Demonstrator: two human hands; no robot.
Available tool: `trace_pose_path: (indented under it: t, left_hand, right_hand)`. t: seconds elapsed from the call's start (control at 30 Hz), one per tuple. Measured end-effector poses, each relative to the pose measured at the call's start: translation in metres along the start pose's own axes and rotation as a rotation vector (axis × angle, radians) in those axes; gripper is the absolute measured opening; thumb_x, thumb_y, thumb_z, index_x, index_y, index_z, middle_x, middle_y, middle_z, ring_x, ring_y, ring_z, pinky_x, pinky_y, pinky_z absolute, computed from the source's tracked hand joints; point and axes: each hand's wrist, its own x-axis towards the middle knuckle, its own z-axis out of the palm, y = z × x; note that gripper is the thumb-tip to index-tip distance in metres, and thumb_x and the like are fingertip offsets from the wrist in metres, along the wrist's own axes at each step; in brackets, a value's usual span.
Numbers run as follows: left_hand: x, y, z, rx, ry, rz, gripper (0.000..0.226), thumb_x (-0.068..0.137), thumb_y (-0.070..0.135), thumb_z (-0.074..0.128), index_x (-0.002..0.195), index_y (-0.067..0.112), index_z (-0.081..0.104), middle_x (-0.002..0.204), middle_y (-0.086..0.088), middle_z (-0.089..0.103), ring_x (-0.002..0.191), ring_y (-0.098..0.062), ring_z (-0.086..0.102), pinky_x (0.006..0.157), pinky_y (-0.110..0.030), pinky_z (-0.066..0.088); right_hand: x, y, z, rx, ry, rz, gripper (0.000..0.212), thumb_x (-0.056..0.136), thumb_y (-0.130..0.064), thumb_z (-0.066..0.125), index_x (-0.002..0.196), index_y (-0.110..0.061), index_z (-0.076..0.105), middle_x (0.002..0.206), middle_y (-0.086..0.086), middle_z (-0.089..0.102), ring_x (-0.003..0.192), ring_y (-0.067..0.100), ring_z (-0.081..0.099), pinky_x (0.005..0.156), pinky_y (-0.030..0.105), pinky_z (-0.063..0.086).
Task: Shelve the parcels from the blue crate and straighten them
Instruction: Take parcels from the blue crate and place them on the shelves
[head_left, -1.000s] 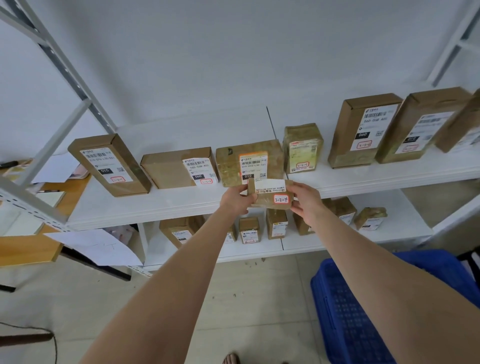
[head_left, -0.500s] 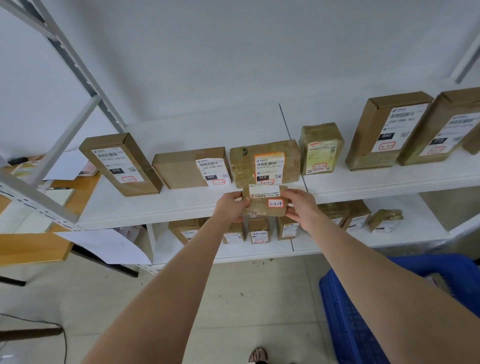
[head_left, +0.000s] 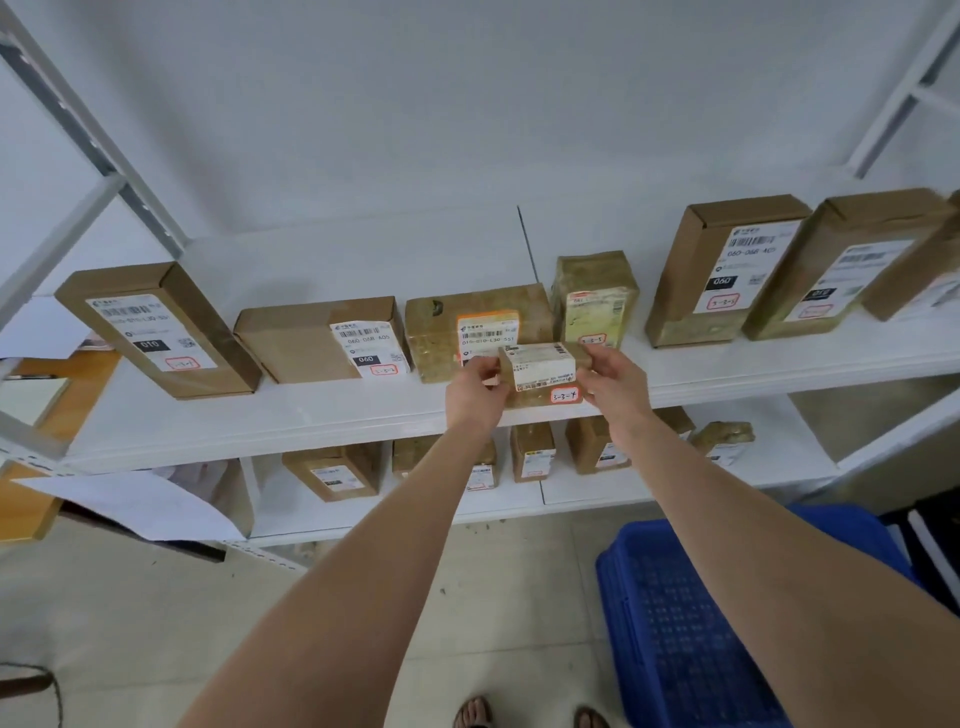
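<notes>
A small brown parcel (head_left: 543, 371) with a white label and a red-edged tag sits at the front edge of the upper white shelf (head_left: 322, 415). My left hand (head_left: 475, 392) grips its left end and my right hand (head_left: 613, 382) grips its right end. It stands just in front of a taped parcel with an orange-edged label (head_left: 478, 325). The blue crate (head_left: 691, 623) is on the floor at the lower right, partly hidden by my right forearm.
Several more labelled brown parcels line the upper shelf, among them a leaning box (head_left: 156, 332) at the left and tall boxes (head_left: 727, 270) at the right. Smaller parcels (head_left: 532, 449) stand on the lower shelf. A wooden desk with papers (head_left: 31, 415) is at the left.
Both hands have carried the small parcel up and forward, from below the shelf's front edge onto it. The view has moved closer to the shelf.
</notes>
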Motion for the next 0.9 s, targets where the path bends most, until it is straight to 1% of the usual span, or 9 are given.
trace_pose_path:
  t: [0.07,0.13,0.27,0.4,0.53,0.63,0.7,0.77,0.9]
  left_hand:
    - [-0.002,0.007,0.014,0.03,0.021,0.014,0.037,0.091,0.01,0.059,0.128,0.016,0.058,0.123,-0.001,0.063,0.101,-0.016,0.064,0.081,-0.02,0.046]
    - [-0.002,0.01,0.029,0.063,0.018,0.014,0.041,0.09,0.01,0.058,0.131,0.015,0.056,0.123,-0.003,0.063,0.1,-0.017,0.064,0.078,-0.02,0.045]
    - [-0.005,0.01,0.051,0.109,0.025,0.021,0.042,0.09,0.013,0.059,0.131,0.015,0.055,0.12,-0.005,0.063,0.104,-0.02,0.062,0.089,-0.029,0.051]
    - [-0.008,0.012,0.059,0.109,0.035,0.03,0.043,0.092,0.013,0.057,0.135,0.015,0.051,0.123,-0.007,0.061,0.11,-0.023,0.059,0.095,-0.033,0.05]
    - [-0.025,0.014,0.059,0.368,0.101,0.167,0.052,0.092,0.008,0.052,0.143,0.01,0.038,0.14,-0.01,0.042,0.124,-0.027,0.047,0.097,-0.038,0.046]
    - [-0.038,0.015,0.062,0.613,0.127,0.367,0.062,0.089,-0.001,0.045,0.147,0.009,0.028,0.153,-0.009,0.026,0.14,-0.025,0.027,0.108,-0.035,0.036]
    - [-0.04,0.014,0.067,0.75,0.067,0.412,0.066,0.091,-0.004,0.041,0.151,0.008,0.016,0.159,-0.007,0.012,0.147,-0.021,0.009,0.117,-0.03,0.017]
    - [-0.038,0.014,0.068,0.833,0.016,0.389,0.071,0.093,-0.003,0.04,0.152,0.008,0.003,0.161,-0.005,-0.002,0.148,-0.017,-0.002,0.118,-0.027,0.006]
    - [-0.033,0.017,0.066,0.867,-0.029,0.357,0.076,0.092,-0.003,0.044,0.152,0.008,-0.002,0.16,-0.003,-0.009,0.148,-0.015,-0.005,0.118,-0.028,0.016]
  right_hand:
    - [0.01,0.001,-0.012,-0.058,0.023,-0.075,0.041,0.088,0.006,0.062,0.125,-0.013,0.061,0.122,0.004,0.066,0.105,0.017,0.064,0.088,0.031,0.056]
    - [0.016,0.0,-0.022,-0.232,0.067,-0.188,0.038,0.086,0.005,0.065,0.119,-0.013,0.064,0.12,0.003,0.066,0.107,0.014,0.061,0.097,0.029,0.049]
    - [0.026,-0.001,-0.034,-0.627,0.076,-0.411,0.025,0.088,0.0,0.063,0.11,-0.011,0.067,0.116,0.006,0.068,0.104,0.023,0.064,0.091,0.031,0.05]
    - [0.029,0.004,-0.037,-0.857,0.087,-0.49,0.027,0.09,-0.004,0.06,0.113,-0.016,0.066,0.119,0.006,0.063,0.103,0.024,0.062,0.082,0.028,0.049]
    - [0.02,0.002,-0.041,-1.175,0.052,-0.671,0.041,0.086,-0.007,0.064,0.126,-0.015,0.058,0.135,0.008,0.046,0.125,0.025,0.045,0.095,0.034,0.045]
    - [0.013,0.006,-0.04,-1.363,-0.085,-0.896,0.058,0.084,0.002,0.061,0.139,-0.007,0.046,0.149,0.012,0.036,0.14,0.03,0.032,0.112,0.036,0.032]
    - [0.009,0.011,-0.037,-1.5,-0.227,-0.868,0.066,0.092,0.001,0.047,0.152,-0.006,0.02,0.161,0.011,0.01,0.149,0.026,0.007,0.12,0.032,0.009]
    - [0.007,0.013,-0.035,-1.602,-0.28,-0.791,0.068,0.097,-0.001,0.037,0.154,-0.006,0.001,0.162,0.01,-0.007,0.149,0.023,-0.007,0.121,0.031,-0.003]
    - [0.008,0.013,-0.032,-1.616,-0.274,-0.769,0.068,0.097,0.0,0.034,0.153,-0.004,-0.005,0.161,0.011,-0.011,0.149,0.024,-0.01,0.121,0.031,-0.004]
